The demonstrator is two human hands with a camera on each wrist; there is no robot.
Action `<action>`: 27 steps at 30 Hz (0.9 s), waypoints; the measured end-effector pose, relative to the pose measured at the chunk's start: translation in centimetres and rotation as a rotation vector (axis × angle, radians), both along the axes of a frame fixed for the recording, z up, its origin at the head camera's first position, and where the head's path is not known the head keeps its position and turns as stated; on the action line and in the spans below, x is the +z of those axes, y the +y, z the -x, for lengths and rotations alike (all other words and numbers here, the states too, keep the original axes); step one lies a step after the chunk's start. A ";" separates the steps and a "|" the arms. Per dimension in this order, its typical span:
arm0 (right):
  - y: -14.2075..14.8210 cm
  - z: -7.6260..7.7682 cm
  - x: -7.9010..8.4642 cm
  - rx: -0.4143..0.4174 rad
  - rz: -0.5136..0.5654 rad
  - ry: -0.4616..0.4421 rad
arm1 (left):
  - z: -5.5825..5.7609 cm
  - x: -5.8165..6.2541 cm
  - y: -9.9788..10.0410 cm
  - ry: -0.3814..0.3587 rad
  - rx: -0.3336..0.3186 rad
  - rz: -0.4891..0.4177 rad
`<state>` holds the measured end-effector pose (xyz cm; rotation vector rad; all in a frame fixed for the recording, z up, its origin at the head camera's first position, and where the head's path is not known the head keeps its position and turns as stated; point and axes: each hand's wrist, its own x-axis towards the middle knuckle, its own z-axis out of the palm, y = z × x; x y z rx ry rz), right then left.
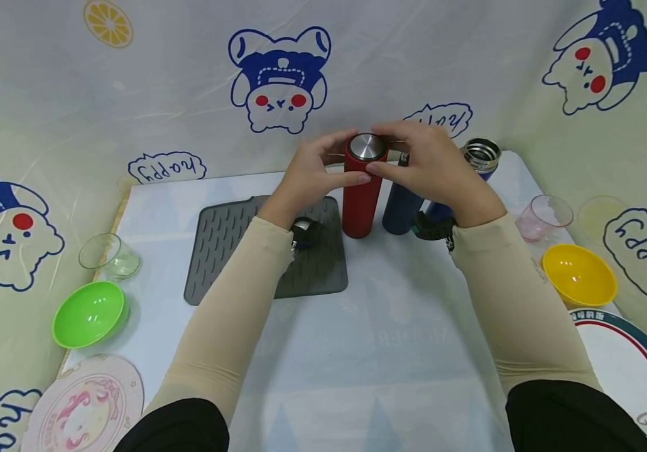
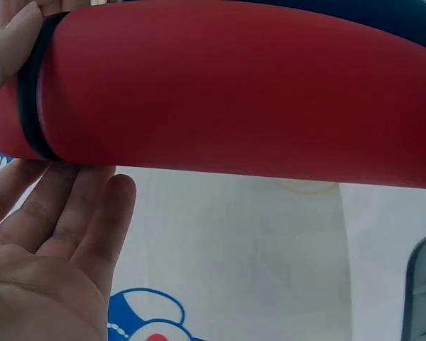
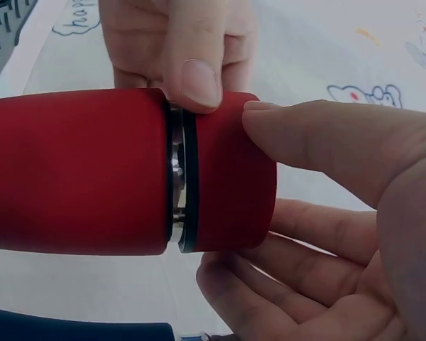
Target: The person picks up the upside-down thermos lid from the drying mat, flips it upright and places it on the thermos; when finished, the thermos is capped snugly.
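While both hands crowd the top of the tall red matte bottle (image 1: 360,207), we log it as upright on the white worktop (image 1: 357,345), toward the far edge, just beside the right side of the dark grey ridged mat (image 1: 318,270). Its red lid with a brushed-steel top (image 3: 234,170) sits slightly apart from the body; we see a strip of shiny metal neck (image 3: 177,170) in the gap. We mark the right hand (image 1: 442,166) as grasping the lid, thumb on one side, fingers on the other. We mark the left hand (image 1: 315,163) as gripping at the lid seam, thumb laid over it, fingers against the opposite side. Right of the red bottle we get a dark blue bottle (image 1: 401,210), then a blue bottle with an open steel mouth (image 1: 482,158), partly behind the right hand. Along the worktop's right edge we note a pink clear glass (image 1: 544,218), a yellow bowl (image 1: 579,275) and a white plate with a green rim (image 1: 617,361); along its left edge, a greenish clear glass (image 1: 114,258), a bright green bowl (image 1: 90,314) and a pink cartoon plate (image 1: 86,408) toward the near corner.
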<state>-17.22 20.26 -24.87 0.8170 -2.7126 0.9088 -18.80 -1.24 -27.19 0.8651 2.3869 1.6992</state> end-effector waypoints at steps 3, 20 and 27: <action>-0.1 0.1 0.0 -0.011 -0.008 -0.010 | -0.2 -0.3 0.0 -0.015 0.010 0.012; -1.0 0.2 0.0 -0.100 -0.120 0.071 | -0.2 -1.7 0.2 -0.048 0.032 0.030; -0.6 0.9 0.5 0.033 -0.134 -0.019 | -0.1 -1.7 0.3 -0.063 0.047 0.060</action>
